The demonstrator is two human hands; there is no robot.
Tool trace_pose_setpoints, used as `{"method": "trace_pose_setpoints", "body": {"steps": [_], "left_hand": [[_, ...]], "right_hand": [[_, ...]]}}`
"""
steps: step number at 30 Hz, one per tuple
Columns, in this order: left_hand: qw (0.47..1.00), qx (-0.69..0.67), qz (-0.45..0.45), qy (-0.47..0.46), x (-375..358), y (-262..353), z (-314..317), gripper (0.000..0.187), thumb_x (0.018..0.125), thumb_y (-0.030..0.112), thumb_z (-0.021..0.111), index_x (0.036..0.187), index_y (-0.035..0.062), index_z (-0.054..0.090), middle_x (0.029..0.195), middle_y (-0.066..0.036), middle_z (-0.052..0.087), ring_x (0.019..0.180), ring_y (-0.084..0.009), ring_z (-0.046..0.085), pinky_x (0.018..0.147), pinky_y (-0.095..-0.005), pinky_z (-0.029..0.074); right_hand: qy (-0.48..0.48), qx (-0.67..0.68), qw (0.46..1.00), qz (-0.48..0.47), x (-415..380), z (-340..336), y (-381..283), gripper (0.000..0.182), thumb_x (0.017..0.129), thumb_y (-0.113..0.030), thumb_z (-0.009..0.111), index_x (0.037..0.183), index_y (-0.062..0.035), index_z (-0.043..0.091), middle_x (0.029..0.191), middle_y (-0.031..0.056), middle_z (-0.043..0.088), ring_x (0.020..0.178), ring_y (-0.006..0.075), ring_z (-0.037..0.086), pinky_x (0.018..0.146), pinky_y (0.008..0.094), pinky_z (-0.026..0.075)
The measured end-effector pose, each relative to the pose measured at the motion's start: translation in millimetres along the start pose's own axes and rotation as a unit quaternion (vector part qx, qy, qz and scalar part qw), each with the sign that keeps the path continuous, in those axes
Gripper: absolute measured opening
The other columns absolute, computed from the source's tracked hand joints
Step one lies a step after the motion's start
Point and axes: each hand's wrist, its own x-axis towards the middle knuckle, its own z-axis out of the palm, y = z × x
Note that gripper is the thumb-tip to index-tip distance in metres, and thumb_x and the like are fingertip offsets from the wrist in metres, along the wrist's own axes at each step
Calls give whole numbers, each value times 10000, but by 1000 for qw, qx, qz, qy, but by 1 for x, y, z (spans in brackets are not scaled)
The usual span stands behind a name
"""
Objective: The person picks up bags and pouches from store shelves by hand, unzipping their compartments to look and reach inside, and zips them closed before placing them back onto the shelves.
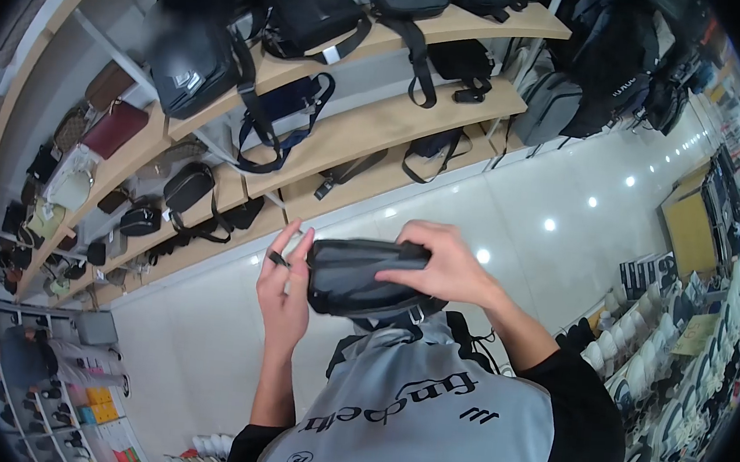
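Note:
A small black bag (357,276) with a zipped edge is held out in front of my chest, its long side running left to right. My right hand (440,259) grips its right end, thumb across the near face and fingers behind the top. At the bag's left end is my left hand (283,294), fingers stretched upward and apart, right at the bag's edge. A small dark band or piece (278,259) shows at those fingers. A black strap with a metal buckle (416,315) hangs beneath the bag by my shirt.
Curved wooden shelves (376,157) ahead carry black bags (305,14) and a dark red pouch (117,130). Backpacks (550,108) hang at the upper right. Rows of white shoes (642,343) stand on the right. At lower left, a person (51,357) is beside a shoe rack.

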Motion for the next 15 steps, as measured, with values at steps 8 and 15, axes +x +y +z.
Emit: {"method": "trace_pose_setpoints", "body": {"steps": [8, 15], "left_hand": [[866, -446, -224, -22, -12, -53, 31, 509, 1177, 238, 482, 1599, -47, 471, 1574, -146, 559, 1437, -233, 535, 1239, -380, 363], [962, -197, -159, -105, -24, -39, 24, 947, 705, 144, 1021, 1489, -39, 522, 1409, -140, 656, 1269, -235, 636, 1112, -390, 507]], "right_hand": [[39, 153, 976, 148, 12, -14, -2, 304, 800, -138, 960, 899, -14, 701, 812, 30, 705, 739, 87, 636, 679, 282, 523], [104, 245, 955, 127, 20, -10, 12, 407, 838, -125, 941, 1150, 18, 722, 1050, 48, 762, 947, 104, 695, 858, 277, 564]]}}
